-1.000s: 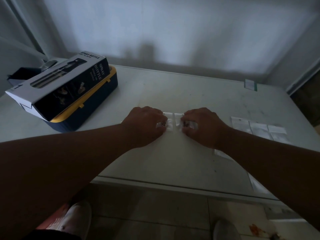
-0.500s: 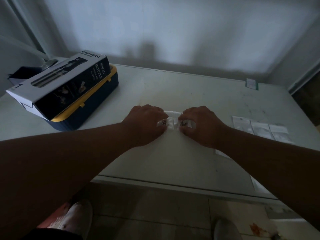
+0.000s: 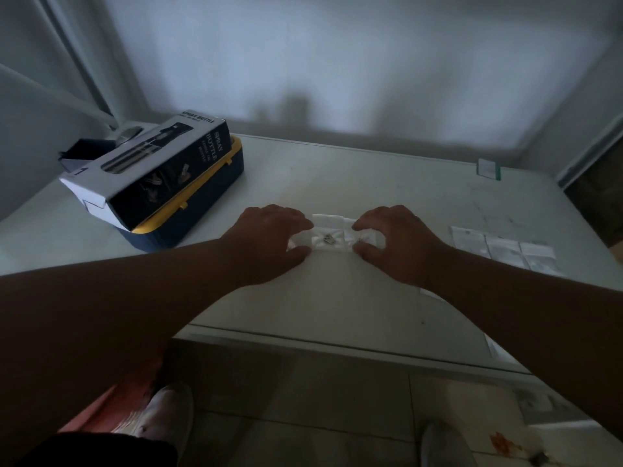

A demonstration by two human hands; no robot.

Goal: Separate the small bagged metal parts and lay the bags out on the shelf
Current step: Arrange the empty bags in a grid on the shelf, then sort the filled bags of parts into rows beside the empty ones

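**Strip of bagged parts held between both hands, mid-frame**

Strip of small clear bags (image 3: 332, 232) at centre of frame, lying on or just above the white shelf (image 3: 337, 298); contact with the surface cannot be told. At least two joined pouches visible. One small metal part (image 3: 328, 240) shows in the left pouch; a second glint sits at the right pouch, partly hidden by fingers.

Left hand (image 3: 269, 239) grips the strip's left end, thumb below and fingers curled over the top edge. Right hand (image 3: 391, 237) grips the right end the same way, thumb and fingers pinching the plastic. Both hands knuckle-up, forearms running in from the lower corners of the frame.

Right of centre: row of three flat bags (image 3: 502, 249) laid side by side on the shelf, edges touching or nearly so, well apart from the held strip. Contents too faint to read. Further pale bag edges show just past the right forearm, lower right; detail not clear.

Upper left: spray bottle box (image 3: 158, 170), dark with white lettering, lying tilted on top of a navy case with yellow trim (image 3: 199, 210). Behind it, a small dark object, unclear.

Upper right, near the shelf's back edge: small white card with a green edge (image 3: 488, 168).

Bottom of frame: tiled floor, light shoes (image 3: 161, 416). Lighting dim overall.
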